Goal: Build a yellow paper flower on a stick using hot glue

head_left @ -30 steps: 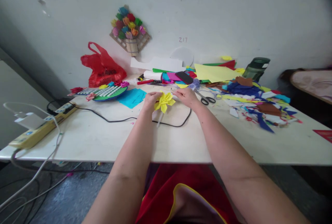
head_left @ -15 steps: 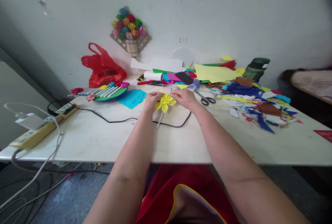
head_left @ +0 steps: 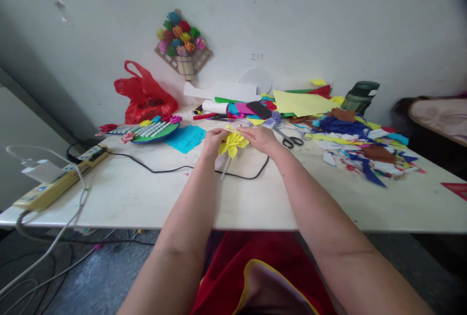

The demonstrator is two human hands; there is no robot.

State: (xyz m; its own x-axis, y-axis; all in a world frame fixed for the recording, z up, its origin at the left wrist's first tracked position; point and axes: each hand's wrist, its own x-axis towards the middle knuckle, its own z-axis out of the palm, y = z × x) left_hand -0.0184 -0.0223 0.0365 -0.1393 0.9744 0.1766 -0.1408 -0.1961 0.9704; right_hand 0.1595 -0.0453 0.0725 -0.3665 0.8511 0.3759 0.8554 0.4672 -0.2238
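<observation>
A yellow paper flower (head_left: 233,146) with pointed petals is held above the white table, between my two hands. My left hand (head_left: 214,141) pinches its upper left edge, the fingers closed. From the other side my right hand (head_left: 260,138) has its fingertips pressed together at the top of the flower. My fingers partly hide the upper petals. A pale thin strip (head_left: 225,168) shows just below the flower; whether it is joined to it I cannot tell. Black-handled scissors (head_left: 292,141) lie right of my right hand, and a blue paper sheet (head_left: 187,138) lies left of my left hand.
A black cable (head_left: 164,171) crosses the table under my forearms. Paper scraps (head_left: 365,147) heap up at right near a green bottle (head_left: 359,98). At the back left stands a red plastic bag (head_left: 146,96); a power strip (head_left: 58,179) lies on the left edge.
The fingertips of my right hand have shifted slightly left over the top of the flower. My left hand stays almost in place.
</observation>
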